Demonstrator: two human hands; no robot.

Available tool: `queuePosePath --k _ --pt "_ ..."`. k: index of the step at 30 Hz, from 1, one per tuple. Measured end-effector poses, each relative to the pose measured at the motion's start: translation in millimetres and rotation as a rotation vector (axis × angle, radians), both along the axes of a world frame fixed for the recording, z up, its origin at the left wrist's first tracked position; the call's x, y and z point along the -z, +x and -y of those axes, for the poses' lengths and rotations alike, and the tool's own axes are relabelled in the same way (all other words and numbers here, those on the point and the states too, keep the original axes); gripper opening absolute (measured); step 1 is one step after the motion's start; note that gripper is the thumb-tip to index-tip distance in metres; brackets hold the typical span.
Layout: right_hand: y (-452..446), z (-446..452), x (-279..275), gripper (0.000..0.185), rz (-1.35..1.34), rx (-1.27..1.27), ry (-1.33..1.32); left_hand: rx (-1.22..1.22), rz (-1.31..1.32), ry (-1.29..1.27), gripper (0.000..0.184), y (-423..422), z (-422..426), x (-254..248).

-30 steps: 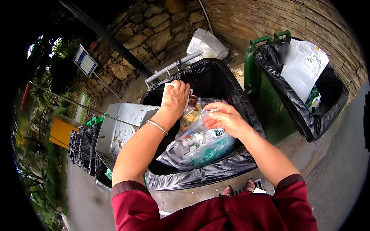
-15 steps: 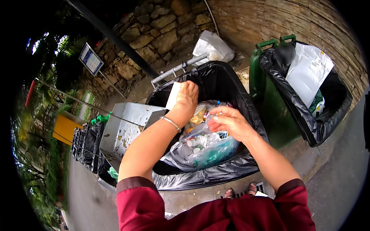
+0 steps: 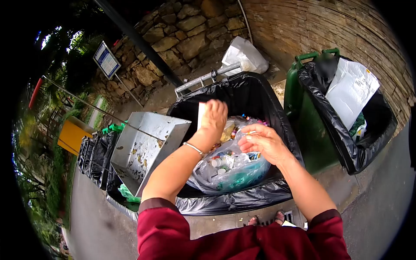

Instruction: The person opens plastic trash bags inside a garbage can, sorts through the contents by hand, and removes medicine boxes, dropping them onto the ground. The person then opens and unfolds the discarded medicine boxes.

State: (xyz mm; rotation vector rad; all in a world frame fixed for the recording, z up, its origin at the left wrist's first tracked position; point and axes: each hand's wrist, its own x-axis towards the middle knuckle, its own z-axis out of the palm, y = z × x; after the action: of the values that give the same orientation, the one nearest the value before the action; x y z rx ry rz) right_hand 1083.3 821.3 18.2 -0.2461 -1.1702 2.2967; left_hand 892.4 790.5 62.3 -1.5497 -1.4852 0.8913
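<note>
My left hand (image 3: 213, 118) is closed around a flat white piece, perhaps card or a small box (image 3: 201, 113), above the far left part of the bin. My right hand (image 3: 265, 142) has its fingers curled at the upper edge of a clear plastic bag (image 3: 234, 181), apparently pinching the film. Inside the bag are mixed waste, small bottles with white caps (image 3: 216, 162) and something green. The bag rests in a large bin lined with a black liner (image 3: 242, 203).
On the left, a metal dustpan (image 3: 143, 156) with leaf bits leans by the bin. A green bin (image 3: 310, 130) with a white padded envelope (image 3: 352, 93) stands right. Behind are a white sack (image 3: 245, 55), a dark pole (image 3: 138, 41) and a stone wall (image 3: 190, 43).
The view has shifted slightly, so the surroundings sit a little lower and further right. Less of the white piece shows beside my left hand. Both hands keep nearly the same places over the bin.
</note>
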Motion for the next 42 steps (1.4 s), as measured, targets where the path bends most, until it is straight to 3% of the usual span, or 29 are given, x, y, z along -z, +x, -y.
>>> queuePosePath --k 2,3,4,6,8,10,14,16,18,20,23,24,26,28,35,42 --pt "0 2 0 0.030 0.057 0.014 0.007 0.131 -0.096 0.118 0.059 -1 -3 -1" --pt "-1 2 2 0.029 0.041 0.010 0.013 0.122 -0.139 -0.127 0.061 -13 -3 25" --pt "-1 0 1 0.029 0.043 0.007 0.031 -0.045 0.070 -0.380 0.060 -15 2 31" --pt "1 1 3 0.029 0.026 -0.013 0.039 0.047 0.034 -0.058 0.060 -11 5 36" --pt "0 2 3 0.029 0.108 0.003 0.052 -0.013 0.138 -0.134 0.060 -17 10 25" --pt "-1 1 4 0.029 0.089 -0.015 0.096 0.035 0.234 -0.019 0.060 -3 19 7" --pt "-4 2 9 0.029 0.069 -0.042 0.090 -0.006 0.194 -0.099 0.063 -16 16 25" --pt "-2 4 9 0.029 0.065 -0.042 0.072 -0.053 0.299 0.017 0.063 2 13 -9" --pt "-3 2 6 0.028 0.095 -0.047 0.089 0.049 0.060 -0.085 0.069 6 16 -3" --pt "-3 -1 5 0.028 0.108 -0.025 0.103 0.132 0.123 -0.065 0.070 1 14 3" --pt "-2 3 5 0.026 0.113 -0.008 0.109 0.093 0.529 -0.015 0.086 1 16 -16" --pt "-2 2 4 0.026 0.103 0.001 0.111 0.102 0.518 -0.015 0.086 -3 18 -17" --pt "-3 5 6 0.023 0.161 0.083 0.180 0.281 0.762 0.136 0.094 -12 26 -17" --pt "-4 6 5 0.019 0.178 0.112 0.177 0.294 0.970 0.137 0.096 -18 35 -17" --pt "-5 10 9 0.023 0.269 0.266 0.426 0.384 1.152 0.341 0.092 -30 58 -7" --pt "-16 16 3 0.024 0.258 0.483 0.685 0.387 1.182 0.322 0.086 -23 65 -6"
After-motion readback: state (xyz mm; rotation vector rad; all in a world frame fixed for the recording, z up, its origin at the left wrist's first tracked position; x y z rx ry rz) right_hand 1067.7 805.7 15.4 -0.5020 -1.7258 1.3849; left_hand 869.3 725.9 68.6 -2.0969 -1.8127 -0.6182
